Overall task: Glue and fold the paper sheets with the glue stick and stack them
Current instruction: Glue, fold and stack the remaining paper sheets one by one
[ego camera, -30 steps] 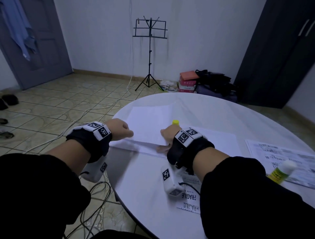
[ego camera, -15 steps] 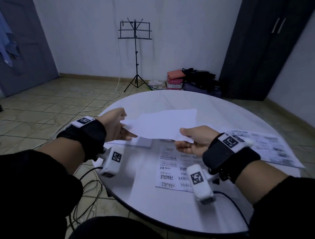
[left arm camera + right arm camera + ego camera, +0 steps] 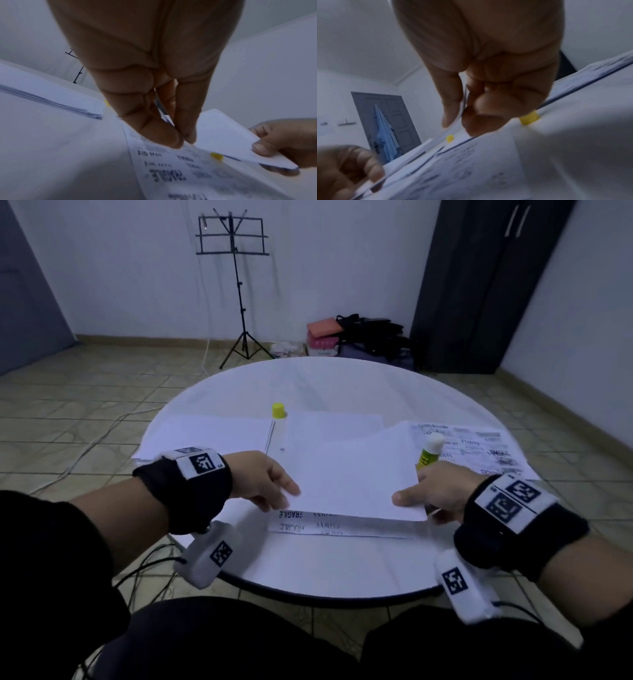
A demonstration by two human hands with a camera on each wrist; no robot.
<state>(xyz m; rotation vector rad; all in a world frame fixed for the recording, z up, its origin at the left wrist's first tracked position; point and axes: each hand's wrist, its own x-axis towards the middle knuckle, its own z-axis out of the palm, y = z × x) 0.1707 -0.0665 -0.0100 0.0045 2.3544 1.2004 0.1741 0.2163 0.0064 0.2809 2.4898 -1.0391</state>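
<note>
Blank sheet [image 3: 356,474] carried rightward, now over printed sheet [image 3: 342,525] — left hand [image 3: 263,481], right hand [image 3: 435,491] pinching opposite edges; lower level, corners aligned.

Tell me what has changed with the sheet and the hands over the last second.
The folded sheet, pressed flat near the table's left edge a second ago, has been lifted and carried rightward; it now hovers over the printed FRAGILE sheet. The left hand and right hand went from pressing it down to pinching its two near corners. The paper stack and the glue stick stay on the table.
</note>
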